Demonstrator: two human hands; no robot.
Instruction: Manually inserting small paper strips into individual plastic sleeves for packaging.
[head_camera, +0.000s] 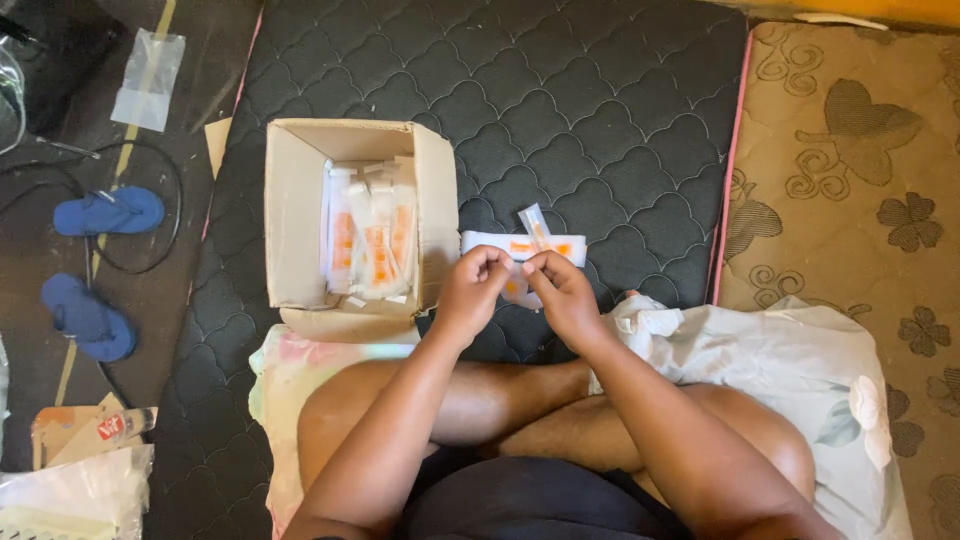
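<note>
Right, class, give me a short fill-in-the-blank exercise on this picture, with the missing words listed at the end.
1. The cardboard box of white and orange packets lies on a quilted ____ mattress.
2. The left hand and right hand meet over a small ____.
3. Two ____ sandals lie on the floor.

Missing words: black; packet; blue

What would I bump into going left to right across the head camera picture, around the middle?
Blue rubber flip-flop → open brown cardboard box of white-and-orange packets → left hand → right hand, both pinching a small clear packet → tan floral mattress.
</note>
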